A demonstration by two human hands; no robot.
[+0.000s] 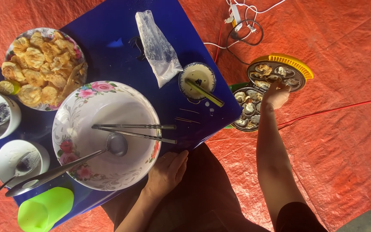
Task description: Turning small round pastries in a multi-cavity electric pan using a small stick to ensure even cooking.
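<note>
The right hand (275,94) reaches with bunched fingers into the round, yellow-rimmed electric cake mould (271,92) on the orange tarp (344,141), seemingly pinching a browned cake (280,82), though the grip is hard to make out. The left hand (167,172) lies flat and open on the near edge of the blue table (121,47), beside the large floral bowl (106,135); a clear plastic bag (156,47) lies near the far edge.

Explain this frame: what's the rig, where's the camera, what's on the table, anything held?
No machine here: a person works with two bare hands, filmed by one camera worn on their head, looking straight down. The left hand rests open on the near edge of the blue table and holds nothing. The right hand reaches to a round hinged mould pan on the orange mat, fingers on a cake; whether it grips is unclear. On the table: a large floral bowl with ladle and tongs inside, a plate of browned cakes, two small white bowls, a small sauce bowl, a plastic bag, and a green cup.
</note>
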